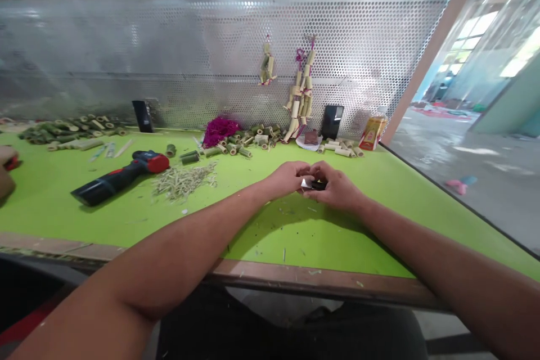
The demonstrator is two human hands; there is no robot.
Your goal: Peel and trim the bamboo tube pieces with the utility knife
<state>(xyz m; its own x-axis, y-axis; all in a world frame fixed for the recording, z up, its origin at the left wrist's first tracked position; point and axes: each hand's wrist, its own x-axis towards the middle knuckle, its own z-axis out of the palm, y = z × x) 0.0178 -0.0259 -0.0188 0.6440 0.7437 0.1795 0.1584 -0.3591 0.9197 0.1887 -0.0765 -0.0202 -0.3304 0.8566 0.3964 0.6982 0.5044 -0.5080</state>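
Both my hands meet over the green table (261,236), a little right of the middle. My right hand (335,185) is closed round a small knife (318,185) with a black handle and a short shiny blade that points left. My left hand (289,176) has its fingers bent in and touches the fingers of my right hand near the blade; what it holds, if anything, is hidden. Small shavings lie on the table below my hands. A pile of pale shavings (185,180) lies to the left.
A black and red power tool (122,177) lies left. Cut bamboo pieces (261,136), purple string (219,131), a phone (332,121) and a red-yellow box (373,131) line the back. Bamboo strings hang on the perforated panel (358,39). Another person's hand (5,171) is far left.
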